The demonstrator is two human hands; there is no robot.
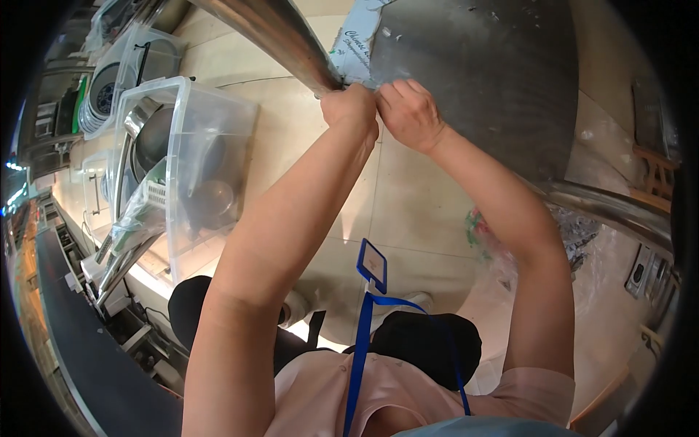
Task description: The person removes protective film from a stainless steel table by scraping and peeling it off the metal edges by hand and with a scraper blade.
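Both hands are closed side by side at the near corner of a grey metal panel (480, 80), where a shiny metal tube (284, 44) ends. My left hand (351, 109) is a fist beside the tube's end, its fingertips hidden from me. My right hand (410, 113), fingers curled, almost touches the left one at the panel's edge. Just beyond them, a pale blue-and-white printed sheet (355, 47) with lettering runs along the panel's left side. What the fingers hold, if anything, is too covered to make out.
At left stand clear plastic bins (178, 182) holding a metal pan (149, 138) and other kitchenware. Another metal tube (611, 204) extends at right, above crumpled clear plastic wrap (575, 233). A blue lanyard badge (372, 264) hangs before my body over the tiled floor (429, 218).
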